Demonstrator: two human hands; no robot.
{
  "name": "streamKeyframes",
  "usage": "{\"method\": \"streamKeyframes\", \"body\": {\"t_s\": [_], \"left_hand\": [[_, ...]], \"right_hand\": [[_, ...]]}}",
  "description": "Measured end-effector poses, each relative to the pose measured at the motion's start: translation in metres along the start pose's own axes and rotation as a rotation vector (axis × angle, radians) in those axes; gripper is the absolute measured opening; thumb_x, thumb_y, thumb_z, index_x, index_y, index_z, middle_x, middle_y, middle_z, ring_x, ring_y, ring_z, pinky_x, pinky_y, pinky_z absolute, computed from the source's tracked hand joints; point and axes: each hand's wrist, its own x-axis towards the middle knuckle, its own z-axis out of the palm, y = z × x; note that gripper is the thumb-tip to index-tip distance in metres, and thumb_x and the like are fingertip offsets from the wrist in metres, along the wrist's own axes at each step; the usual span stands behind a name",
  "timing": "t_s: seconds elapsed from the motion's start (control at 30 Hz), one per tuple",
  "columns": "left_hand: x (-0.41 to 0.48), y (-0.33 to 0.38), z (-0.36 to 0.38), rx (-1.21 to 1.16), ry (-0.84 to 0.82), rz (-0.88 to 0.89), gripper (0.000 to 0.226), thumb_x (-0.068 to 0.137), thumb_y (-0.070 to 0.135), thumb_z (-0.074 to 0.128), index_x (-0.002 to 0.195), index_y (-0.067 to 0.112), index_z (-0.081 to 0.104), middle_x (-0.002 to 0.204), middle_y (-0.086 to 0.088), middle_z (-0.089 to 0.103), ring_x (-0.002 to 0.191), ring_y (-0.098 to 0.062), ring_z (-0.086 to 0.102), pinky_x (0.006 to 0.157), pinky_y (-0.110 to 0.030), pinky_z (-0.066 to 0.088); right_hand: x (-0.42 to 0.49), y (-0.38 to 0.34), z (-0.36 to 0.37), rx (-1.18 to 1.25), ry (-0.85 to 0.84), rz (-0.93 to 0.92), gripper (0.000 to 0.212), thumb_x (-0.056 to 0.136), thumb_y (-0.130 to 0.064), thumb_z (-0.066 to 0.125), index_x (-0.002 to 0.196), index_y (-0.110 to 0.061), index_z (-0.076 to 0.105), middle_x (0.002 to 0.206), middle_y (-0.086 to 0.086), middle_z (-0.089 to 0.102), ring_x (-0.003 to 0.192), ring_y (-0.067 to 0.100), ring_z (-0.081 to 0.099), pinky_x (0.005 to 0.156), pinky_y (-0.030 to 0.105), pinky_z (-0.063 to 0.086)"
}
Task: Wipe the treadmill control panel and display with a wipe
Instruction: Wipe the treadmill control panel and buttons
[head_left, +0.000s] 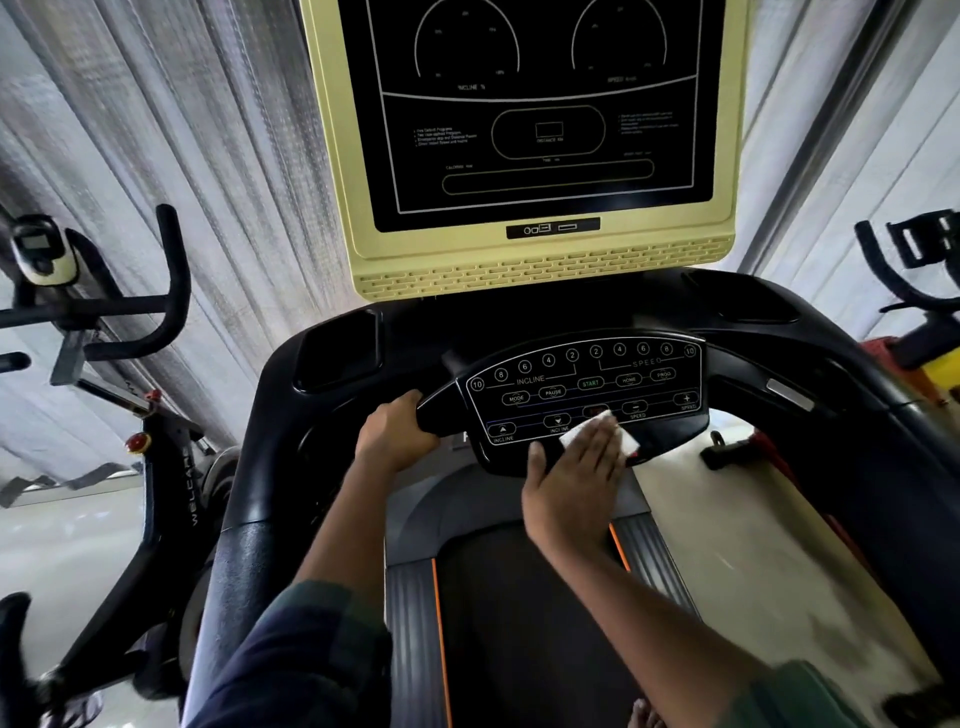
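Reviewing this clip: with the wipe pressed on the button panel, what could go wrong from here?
1. The right hand presses the white wipe flat on the black oval control panel, right over a red button and beside the green START key; a press might trigger the machine.
2. The left hand only grips the panel's left end, so the black display screen in its yellow frame above could be missed.

Glossy black plastic control panel; white paper-like wipe.
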Motion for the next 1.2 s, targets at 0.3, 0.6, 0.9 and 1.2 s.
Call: {"method": "streamKeyframes", "body": {"t_s": [0.3,0.6,0.9,1.2], "left_hand": [[0.003,-0.003,0.007,0.023,0.05,-0.019,0.028,0.059,0.039,0.064,0.084,0.029,0.053,0.074,0.003,0.062,0.069,-0.024,0.061,0.059,-0.032,0.048],[0.003,-0.001,0.008,0.051,0.057,-0.019,0.031,0.062,0.035,0.067,0.091,0.03,0.056,0.076,0.002,0.062,0.071,-0.026,0.061,0.059,-0.032,0.047],[0.0,0.0,0.006,0.054,0.079,-0.023,0.027,0.064,0.037,0.067,0.086,0.035,0.052,0.071,0.008,0.058,0.064,-0.02,0.055,0.055,-0.028,0.039],[-0.001,0.001,0.006,0.051,0.073,-0.033,0.021,0.064,0.036,0.065,0.079,0.033,0.05,0.069,0.006,0.06,0.063,-0.018,0.058,0.052,-0.027,0.04]], "right_hand": [[0.077,0.073,-0.02,0.192,0.052,0.273,0.085,0.103,-0.052,0.031,0.156,0.009,0.003,0.165,0.028,0.002,0.155,0.037,0.002,0.127,0.047,0.006],[0.044,0.056,-0.001,0.197,0.13,0.143,0.085,0.101,-0.057,0.019,0.156,0.008,0.011,0.165,0.026,0.009,0.155,0.035,0.007,0.126,0.043,0.009],[0.102,0.077,-0.017,0.903,0.213,0.498,0.076,0.105,-0.037,0.046,0.159,-0.001,0.006,0.167,0.019,0.009,0.154,0.03,0.016,0.122,0.037,0.021],[0.097,0.06,-0.018,1.364,0.325,0.661,0.069,0.104,-0.03,0.049,0.16,-0.014,0.012,0.167,0.006,0.018,0.153,0.02,0.024,0.125,0.036,0.021]]}}
